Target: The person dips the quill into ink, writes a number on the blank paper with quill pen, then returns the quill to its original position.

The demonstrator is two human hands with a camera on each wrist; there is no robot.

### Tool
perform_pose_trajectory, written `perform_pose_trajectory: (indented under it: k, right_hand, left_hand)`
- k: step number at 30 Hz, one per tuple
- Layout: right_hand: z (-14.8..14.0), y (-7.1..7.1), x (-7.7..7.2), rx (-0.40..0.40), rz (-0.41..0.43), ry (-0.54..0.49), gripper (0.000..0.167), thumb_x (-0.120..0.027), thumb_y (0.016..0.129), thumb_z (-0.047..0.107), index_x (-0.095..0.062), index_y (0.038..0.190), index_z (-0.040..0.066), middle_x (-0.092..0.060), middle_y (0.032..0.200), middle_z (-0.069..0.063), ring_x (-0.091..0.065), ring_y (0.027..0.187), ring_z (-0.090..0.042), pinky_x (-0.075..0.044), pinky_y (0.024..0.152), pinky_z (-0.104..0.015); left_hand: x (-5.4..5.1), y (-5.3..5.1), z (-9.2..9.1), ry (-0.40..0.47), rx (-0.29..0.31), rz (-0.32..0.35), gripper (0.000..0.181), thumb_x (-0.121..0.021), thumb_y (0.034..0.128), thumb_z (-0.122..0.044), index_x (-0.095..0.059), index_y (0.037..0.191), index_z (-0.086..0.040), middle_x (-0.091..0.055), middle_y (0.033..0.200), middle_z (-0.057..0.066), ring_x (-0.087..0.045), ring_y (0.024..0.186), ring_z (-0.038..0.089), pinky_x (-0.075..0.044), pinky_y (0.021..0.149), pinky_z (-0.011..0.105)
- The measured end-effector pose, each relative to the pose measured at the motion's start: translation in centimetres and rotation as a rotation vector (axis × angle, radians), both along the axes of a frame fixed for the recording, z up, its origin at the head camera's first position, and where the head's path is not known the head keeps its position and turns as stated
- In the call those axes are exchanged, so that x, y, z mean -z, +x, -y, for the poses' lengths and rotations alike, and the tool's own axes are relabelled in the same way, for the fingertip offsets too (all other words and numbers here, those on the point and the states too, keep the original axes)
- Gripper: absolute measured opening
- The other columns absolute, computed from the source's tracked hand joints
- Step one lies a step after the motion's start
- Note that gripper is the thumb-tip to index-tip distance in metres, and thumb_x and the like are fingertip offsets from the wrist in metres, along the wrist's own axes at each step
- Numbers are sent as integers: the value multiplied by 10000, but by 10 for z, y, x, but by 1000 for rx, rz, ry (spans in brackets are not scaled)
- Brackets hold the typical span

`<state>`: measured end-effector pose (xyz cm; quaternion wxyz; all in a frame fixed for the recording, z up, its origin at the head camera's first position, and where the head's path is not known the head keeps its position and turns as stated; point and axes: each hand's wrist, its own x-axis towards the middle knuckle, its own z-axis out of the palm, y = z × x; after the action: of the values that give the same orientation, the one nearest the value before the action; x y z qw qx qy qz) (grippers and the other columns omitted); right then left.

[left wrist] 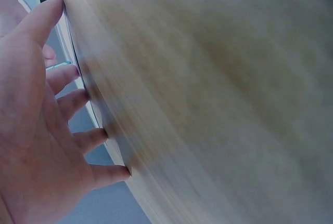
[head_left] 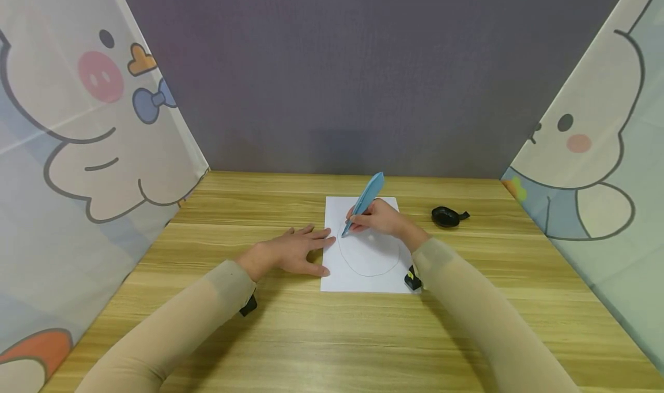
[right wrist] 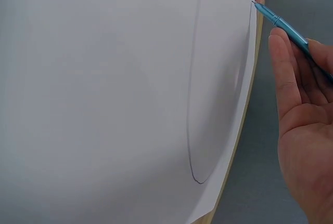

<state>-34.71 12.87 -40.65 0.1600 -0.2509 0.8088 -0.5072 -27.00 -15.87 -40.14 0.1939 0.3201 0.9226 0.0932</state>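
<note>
A white sheet of paper [head_left: 337, 280] lies on the wooden table, bearing a thin, rounded, dark line. My right hand [head_left: 383, 216] pinches a blue pen [head_left: 369, 194] with a wide, feather-like top, its tip at the upper left part of the line. In the right wrist view the pen's slim barrel [right wrist: 291, 34] slants between thumb and fingers, the tip on the paper. My left hand [head_left: 298, 252] rests flat, fingers spread, with its fingertips on the paper's left edge. The left wrist view shows that hand [left wrist: 57, 125] from the palm side, fingers straight and apart.
A small black rounded object [head_left: 445, 216] with a short strap lies right of the paper. Small black pieces [head_left: 412, 279] show at both wrists. A dark grey panel [head_left: 342, 82] rises behind the table [head_left: 321, 347]; cartoon-printed cloths [head_left: 67, 168] hang at both sides.
</note>
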Motion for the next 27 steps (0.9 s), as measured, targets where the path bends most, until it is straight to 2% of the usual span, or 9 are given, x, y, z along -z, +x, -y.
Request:
perform_pose_trajectory:
  k: [13,22,27]
  right_hand:
    - [3,4,-1,-25,10,-8,259,-671,1098,113,-758,1242,-83,-814,1157,-257,-814,1110,-349,-672,950,-427]
    - [5,3,2,-36,7,-12,252,-677,1093,112,-762,1235,-78,-818,1144,-245,-826,1069,-284,-675,938,-417]
    - [5,4,1,-34,6,-11,255,-680,1093,118,-765,1236,-75,-817,1149,-250,-822,1085,-313,-675,941,-423]
  left_hand:
    - [1,0,0,4,-4,3,901,-625,1027,-713,-299,1758,-299,-146,1863,-32,-78,1725,417,-108,1322,779]
    - [1,0,-1,-6,-5,-3,900,-617,1028,-719,-293,1759,-303,-147,1863,-30,-90,1725,415,-121,1323,776]
    - [0,0,-1,-7,-7,-3,903,-619,1026,-720,-294,1758,-305,-144,1863,-38,-81,1727,409,-113,1327,771]
